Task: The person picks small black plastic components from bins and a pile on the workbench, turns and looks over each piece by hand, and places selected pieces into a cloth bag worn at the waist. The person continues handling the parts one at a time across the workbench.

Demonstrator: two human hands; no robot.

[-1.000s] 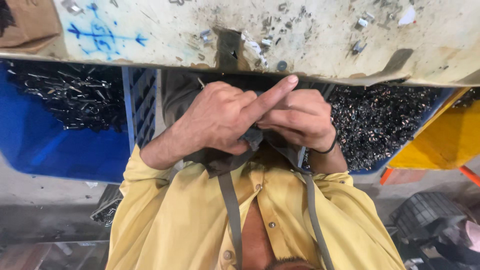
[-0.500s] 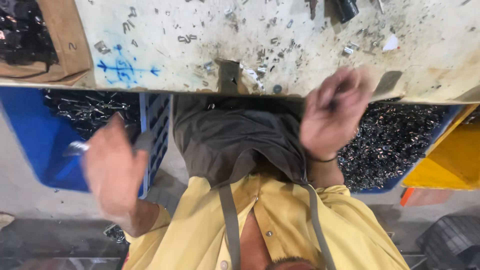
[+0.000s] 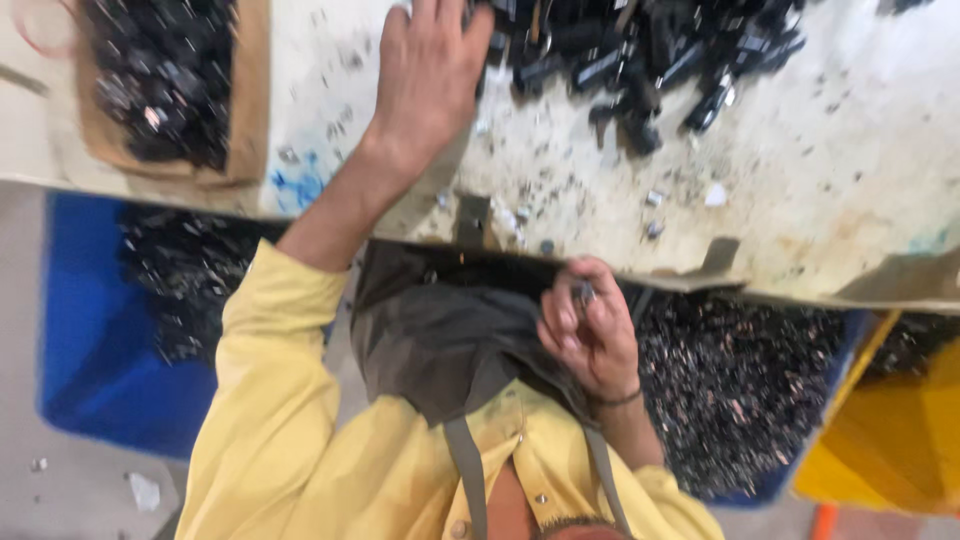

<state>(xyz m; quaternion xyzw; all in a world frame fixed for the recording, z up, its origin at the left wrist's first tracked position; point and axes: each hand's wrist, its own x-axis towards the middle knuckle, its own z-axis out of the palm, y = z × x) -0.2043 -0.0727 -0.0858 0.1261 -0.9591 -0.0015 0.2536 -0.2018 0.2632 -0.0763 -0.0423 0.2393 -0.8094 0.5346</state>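
Quick change from a second ago: both hands were bunched together at the bench edge over something small, and now they've split. On the far left, well away from either hand, a cardboard tray of dark bits sits untouched on the worktop. The left hand has shot up onto the bench, fingers spread flat and loose, fingertips just reaching the edge of the pile of black parts; can't tell if it has pinched one yet. The right hand stayed low by the bench edge, thumb and fingers closed narrow around a small metal piece. Looks to me like the next part is being fetched. Below, a blue bin holds scrap.
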